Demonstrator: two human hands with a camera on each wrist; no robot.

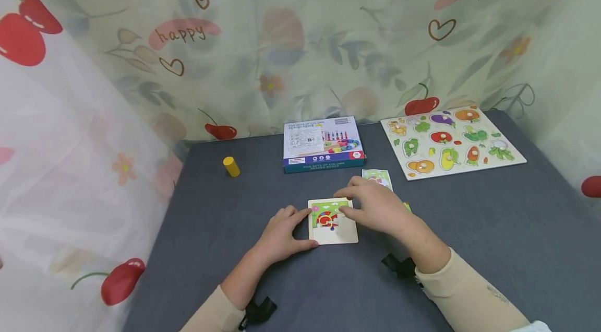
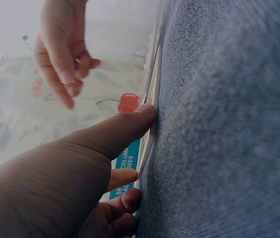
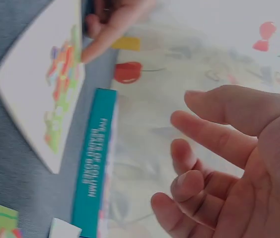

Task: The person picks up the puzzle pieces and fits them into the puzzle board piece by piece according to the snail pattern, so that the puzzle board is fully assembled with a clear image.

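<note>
A small square wooden puzzle board (image 1: 334, 237) lies flat on the dark cloth. Its upper part carries a green picture with a red round figure (image 1: 325, 218); the lower part is bare wood. My left hand (image 1: 281, 235) holds the board at its left side, thumb at the near corner and index finger on the left edge. Over the board's upper right hovers my right hand (image 1: 375, 205). In the right wrist view its fingers (image 3: 207, 131) are loosely bent, with nothing between them. Beyond it lies a picture card (image 1: 377, 176), partly hidden by that hand.
A green-and-red piece (image 3: 2, 220) lies right of the board, mostly hidden in the head view. Behind stands a flat toy box (image 1: 324, 146). A yellow cylinder (image 1: 231, 166) is at the back left, a vegetable peg puzzle (image 1: 453, 141) at the back right.
</note>
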